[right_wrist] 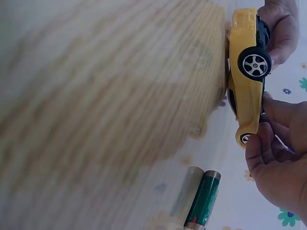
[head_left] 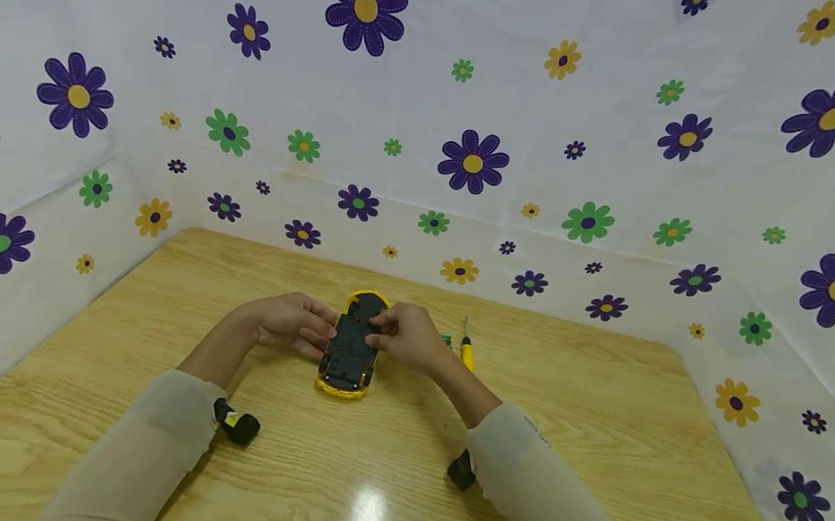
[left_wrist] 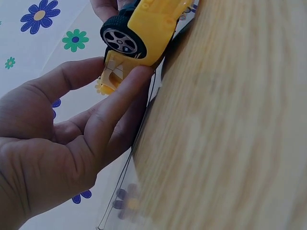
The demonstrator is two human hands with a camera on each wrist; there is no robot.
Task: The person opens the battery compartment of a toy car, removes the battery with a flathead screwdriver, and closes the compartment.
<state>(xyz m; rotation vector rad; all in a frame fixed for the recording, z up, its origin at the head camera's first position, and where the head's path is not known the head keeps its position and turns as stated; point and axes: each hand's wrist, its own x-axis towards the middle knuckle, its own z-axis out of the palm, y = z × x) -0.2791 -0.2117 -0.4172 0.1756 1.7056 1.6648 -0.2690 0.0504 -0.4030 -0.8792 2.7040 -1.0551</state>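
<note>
A yellow toy car [head_left: 354,344] lies upside down, its black underside facing up. The left hand [head_left: 292,325] holds its left side; in the left wrist view the thumb is at the edge near a black wheel [left_wrist: 123,37] and the fingers reach along the yellow body. On the other side, the right hand [head_left: 410,339] has thumb and fingers on the underside and right edge. In the right wrist view these fingers [right_wrist: 254,148] grip the car near one wheel. The surface under the right fingers is partly hidden.
To the right of the right hand lies a screwdriver [head_left: 466,353] with a yellow handle, partly behind the forearm. A green battery [right_wrist: 205,199] lies nearby, with a pale cylinder shape beside it, perhaps a reflection. Flowered cloth [head_left: 398,94] walls surround the wooden table [head_left: 579,426].
</note>
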